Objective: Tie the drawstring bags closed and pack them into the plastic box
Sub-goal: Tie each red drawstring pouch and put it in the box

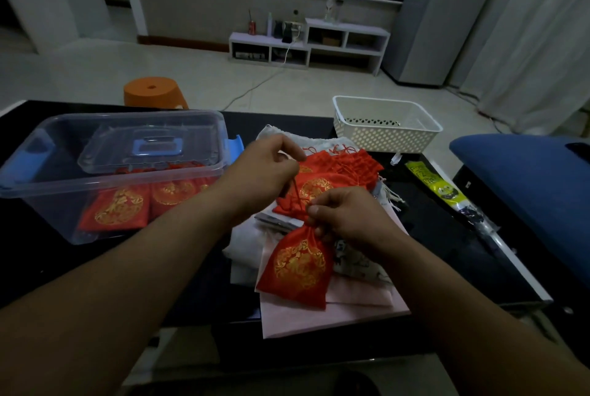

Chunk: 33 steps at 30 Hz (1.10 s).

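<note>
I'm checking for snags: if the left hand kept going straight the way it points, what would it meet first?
Probably the pile of red drawstring bags just beyond the left hand; the white basket sits farther along. Height above the pile is unclear.

Single head camera, wide-angle, facing forward-down, close above table (440, 223).

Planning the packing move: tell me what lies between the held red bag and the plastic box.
Head view: the left forearm crosses above bare black table, with white cloth at the red bag's edge, short of the plastic box.
</note>
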Available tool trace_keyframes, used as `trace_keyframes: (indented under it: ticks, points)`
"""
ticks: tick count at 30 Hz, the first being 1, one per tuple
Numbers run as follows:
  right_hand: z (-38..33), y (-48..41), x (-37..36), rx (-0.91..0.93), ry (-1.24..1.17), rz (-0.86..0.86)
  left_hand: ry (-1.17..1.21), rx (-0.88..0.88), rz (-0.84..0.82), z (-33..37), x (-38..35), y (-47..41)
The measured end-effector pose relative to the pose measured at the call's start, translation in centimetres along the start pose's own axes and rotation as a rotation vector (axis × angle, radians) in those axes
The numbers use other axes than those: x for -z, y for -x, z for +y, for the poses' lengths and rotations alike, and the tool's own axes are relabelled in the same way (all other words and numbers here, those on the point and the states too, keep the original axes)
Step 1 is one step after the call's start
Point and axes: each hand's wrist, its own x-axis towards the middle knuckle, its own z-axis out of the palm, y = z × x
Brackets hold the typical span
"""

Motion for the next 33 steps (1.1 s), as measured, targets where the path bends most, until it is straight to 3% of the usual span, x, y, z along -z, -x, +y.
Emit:
trace_keyframes:
  ticks: [8, 12, 15, 18, 20, 24, 33]
  points:
    - [-0.1, 0.3, -0.6, 0.094, 0.192, -0.075, 0.029, -0.107, -0.083, 0.0, -1.5, -0.3]
    - [0.3, 0.2, -0.7, 0.101, 0.142, -0.027, 0.071, -0.139, -0.118, -0.3, -2.1, -0.5]
    - [0.6, 0.1, -0.2, 0.041, 0.036, -0.009, -0.123, -0.14, -0.021, -1.5, -1.5, -0.6]
    - [0.8, -0.2, 0.5, -0.008, -0.097, -0.03, -0.269, -0.063, -0.21, -3.4, -0.9, 0.2]
    - [0.7, -0.3, 0.5, -0.025, -0.163, -0.049, -0.378, -0.11, -0.29, -4.6, -1.3, 1.0]
    - [0.5, -0.4, 0.3, -0.024, -0.16, -0.067, -0.559, -0.241, -0.238, -5.6, -1.8, 1.3]
    - [0.5, 0.2, 1.0, 0.0, -0.158, -0.049, -0.593, -0.324, -0.16, -5.4, -0.8, 1.1]
